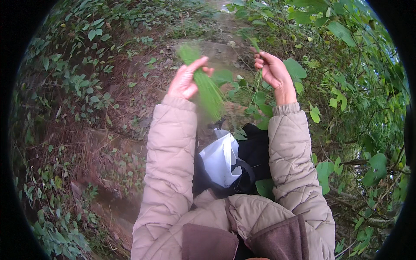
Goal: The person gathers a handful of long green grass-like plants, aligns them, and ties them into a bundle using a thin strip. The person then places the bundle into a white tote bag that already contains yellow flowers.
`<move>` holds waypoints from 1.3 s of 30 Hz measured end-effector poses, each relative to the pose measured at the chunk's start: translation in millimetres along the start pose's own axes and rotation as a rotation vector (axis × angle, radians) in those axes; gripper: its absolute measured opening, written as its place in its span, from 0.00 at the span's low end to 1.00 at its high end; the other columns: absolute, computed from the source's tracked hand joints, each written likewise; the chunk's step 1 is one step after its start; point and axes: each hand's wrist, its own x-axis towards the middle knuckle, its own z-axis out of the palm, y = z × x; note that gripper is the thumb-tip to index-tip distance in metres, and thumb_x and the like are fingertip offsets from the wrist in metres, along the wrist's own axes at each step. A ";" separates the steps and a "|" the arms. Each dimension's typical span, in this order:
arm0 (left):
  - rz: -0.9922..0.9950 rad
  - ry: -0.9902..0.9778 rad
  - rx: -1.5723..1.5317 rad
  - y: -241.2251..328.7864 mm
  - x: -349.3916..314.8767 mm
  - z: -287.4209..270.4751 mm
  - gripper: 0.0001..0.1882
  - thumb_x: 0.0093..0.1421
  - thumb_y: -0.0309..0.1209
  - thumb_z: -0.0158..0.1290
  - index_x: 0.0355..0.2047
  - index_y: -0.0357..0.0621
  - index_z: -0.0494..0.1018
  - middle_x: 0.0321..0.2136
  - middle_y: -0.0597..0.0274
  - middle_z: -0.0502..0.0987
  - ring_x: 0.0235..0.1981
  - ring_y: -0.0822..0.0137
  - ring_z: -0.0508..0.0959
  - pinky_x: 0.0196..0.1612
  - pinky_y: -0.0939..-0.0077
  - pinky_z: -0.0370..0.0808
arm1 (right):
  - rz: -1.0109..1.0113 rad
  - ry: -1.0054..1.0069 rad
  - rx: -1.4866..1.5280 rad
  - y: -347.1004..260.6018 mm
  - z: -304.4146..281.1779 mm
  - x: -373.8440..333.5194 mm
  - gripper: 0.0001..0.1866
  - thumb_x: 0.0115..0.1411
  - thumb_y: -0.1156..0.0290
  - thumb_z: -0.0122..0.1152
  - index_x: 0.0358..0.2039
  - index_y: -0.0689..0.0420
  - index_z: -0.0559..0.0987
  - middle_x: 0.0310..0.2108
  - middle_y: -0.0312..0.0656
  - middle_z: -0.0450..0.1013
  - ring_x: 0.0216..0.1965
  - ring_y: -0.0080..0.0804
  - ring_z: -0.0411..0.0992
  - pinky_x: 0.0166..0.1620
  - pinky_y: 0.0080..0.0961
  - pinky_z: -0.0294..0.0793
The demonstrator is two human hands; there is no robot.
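Observation:
My left hand (187, 79) is closed around a bunch of long, thin green stems (209, 91), blurred by motion. The bunch slants across the palm, its upper end beyond the thumb and its lower end fanning out toward the right. Off to the right, my right hand (274, 73) pinches a few slender green stems (257, 80) between thumb and fingers. Their thin ends hang below the fingers, while a small tuft shows above. Both hands are raised in front of me, apart from each other. Below them a white bag (220, 160) sits open against my dark clothing.
Dense leafy vines (359, 86) crowd the right side, with bare branches (372, 221) low down. Low bushes (89, 82) grow on the left over ground strewn with dry leaves (130, 82). A dirt path (221, 50) runs ahead. Broad leaves (264, 188) reach close to my right sleeve.

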 end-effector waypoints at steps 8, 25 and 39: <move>0.131 -0.102 0.317 -29.3 -5.5 40.9 0.17 0.61 0.36 0.53 0.45 0.37 0.71 0.32 0.65 0.75 0.29 0.75 0.75 0.34 0.81 0.74 | -0.169 -0.031 -0.977 47.5 40.5 -7.8 0.18 0.53 0.73 0.63 0.42 0.70 0.77 0.25 0.38 0.75 0.26 0.18 0.69 0.29 0.17 0.67; 0.236 0.077 0.754 -64.4 34.2 20.8 0.29 0.65 0.52 0.41 0.50 0.38 0.64 0.38 0.56 0.74 0.37 0.70 0.76 0.39 0.73 0.74 | 0.088 -0.255 -1.047 38.0 53.0 -23.0 0.23 0.53 0.67 0.64 0.45 0.70 0.75 0.33 0.43 0.77 0.29 0.19 0.70 0.31 0.16 0.68; -0.171 -0.212 0.486 -23.7 0.4 27.3 0.34 0.65 0.57 0.35 0.58 0.41 0.57 0.50 0.52 0.69 0.48 0.64 0.73 0.50 0.69 0.70 | 0.078 -0.014 -1.048 37.1 37.7 -9.6 0.22 0.48 0.62 0.69 0.39 0.66 0.80 0.22 0.35 0.73 0.17 0.16 0.61 0.20 0.19 0.58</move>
